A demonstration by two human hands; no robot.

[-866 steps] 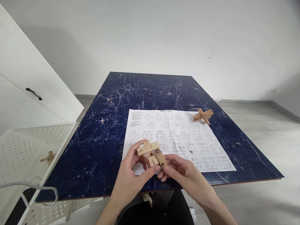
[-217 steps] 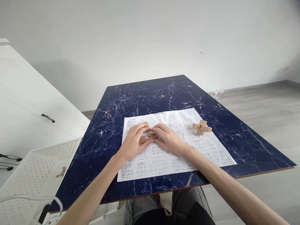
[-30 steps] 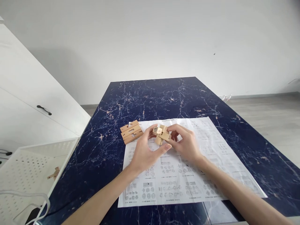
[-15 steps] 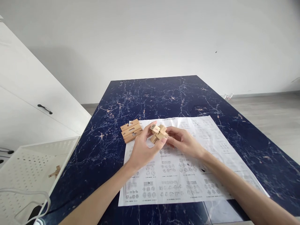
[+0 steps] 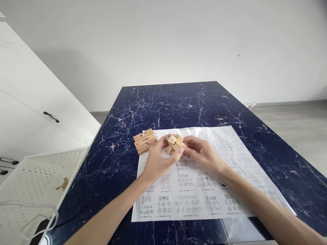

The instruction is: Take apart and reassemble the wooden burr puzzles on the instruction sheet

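Note:
A wooden burr puzzle [image 5: 175,144] of interlocking notched bars, some marked with numbers, is held just above a printed sheet. My left hand [image 5: 161,156] is closed round its left and near side, the thumb along the front. From the right, my right hand [image 5: 200,152] pinches the puzzle's right side; its fingertips are partly hidden behind the wood. Beside my left hand several loose notched wooden bars [image 5: 145,140], numbered in black, lie side by side on the sheet's upper left corner and the table.
The printed sheet [image 5: 184,190] with small assembly diagrams lies on a dark blue marbled table [image 5: 166,105]. At the left stands a white perforated basket [image 5: 38,177] holding a few wooden pieces [image 5: 62,184] and crossed by a white cable [image 5: 30,205]. A white cabinet [image 5: 30,85] stands behind.
Both hands keep their hold on the puzzle, which looks almost unchanged. The whole view has shifted slightly, with everything a little further right.

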